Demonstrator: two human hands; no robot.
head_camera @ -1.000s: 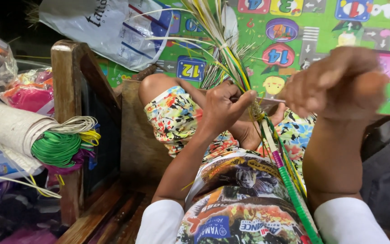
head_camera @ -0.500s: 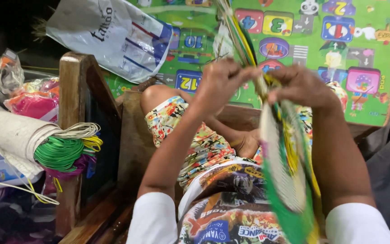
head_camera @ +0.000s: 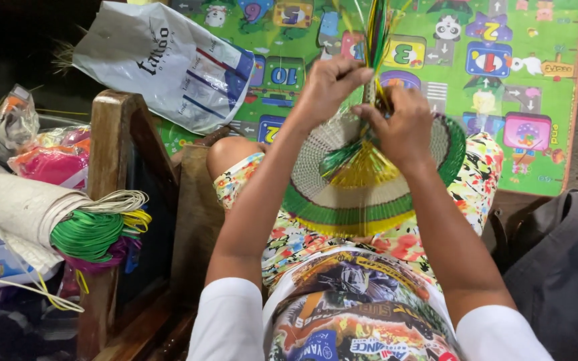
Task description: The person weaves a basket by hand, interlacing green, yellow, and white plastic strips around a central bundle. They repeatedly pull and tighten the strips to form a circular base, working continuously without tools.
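I see the round woven piece [head_camera: 362, 200], banded cream, green and yellow, resting over the lap and tilted up toward the camera, so its centre faces me. My left hand [head_camera: 329, 83] is closed, pinching the bundle of loose strips [head_camera: 376, 27] that rises from the centre, which keeps the strands taut and gathered. My right hand [head_camera: 403, 130] is curled shut on the strands just below, at the hub (fingertips hidden, so I cannot tell which strand). Coils of green cord [head_camera: 91, 234] lie on the wooden chair arm [head_camera: 112, 147] at my left, within reach.
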